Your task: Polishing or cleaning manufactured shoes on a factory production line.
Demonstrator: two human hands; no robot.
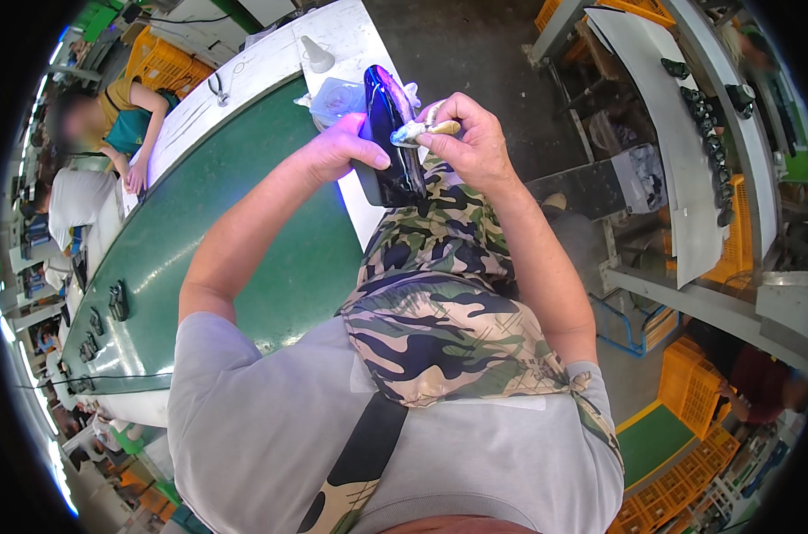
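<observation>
Left hand [337, 151] grips the glossy dark blue shoe piece [391, 133], held up over the green conveyor belt's [226, 231] white edge, with bare belt open to the left. Right hand [475, 142] pinches a small applicator [422, 131] against it. Just behind, a clear plastic tub [337, 96]; its contents are unclear.

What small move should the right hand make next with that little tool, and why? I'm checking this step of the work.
Probably draw the small tool a little further along the glossy dark part. The right hand pinches the tool with its tip at the part's upper edge, while the left hand steadies the part from the other side.
</observation>
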